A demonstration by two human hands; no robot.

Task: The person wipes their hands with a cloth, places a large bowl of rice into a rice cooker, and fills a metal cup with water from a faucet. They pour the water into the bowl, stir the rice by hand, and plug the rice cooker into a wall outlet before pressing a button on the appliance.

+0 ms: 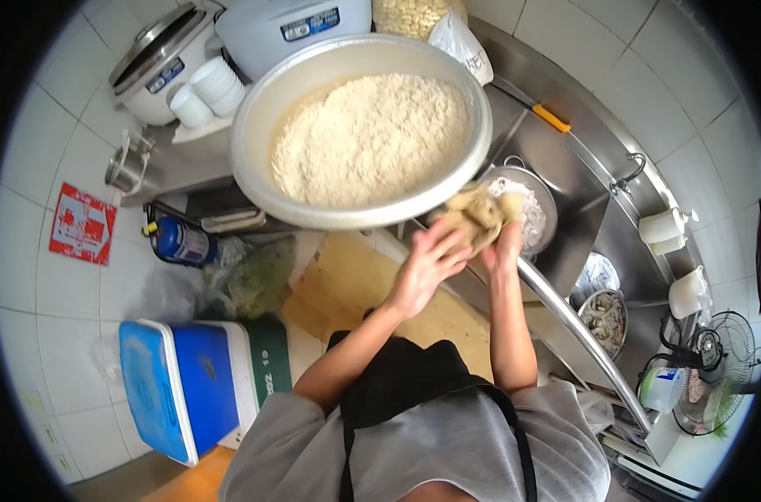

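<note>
A crumpled tan cloth (478, 216) is bunched up just beyond the rim of a large metal basin (255, 180). My right hand (504, 248) is closed around its right side. Against the near left side of the cloth lies my left hand (429, 272), palm partly turned up and fingers spread. White flaky or mashed stuff (372, 138) sits in cloudy liquid inside the basin. Behind the cloth, a metal bowl (546, 201) with pale wet pieces stands in the sink and is partly covered by the cloth and my right hand.
A steel sink (577, 238) with a tap (627, 171) runs along the right. An orange-handled tool (551, 117) lies on its back ledge. Further right are a bowl of shellfish-like pieces (605, 322) and a fan (715, 360). A blue cooler (198, 376) stands at left.
</note>
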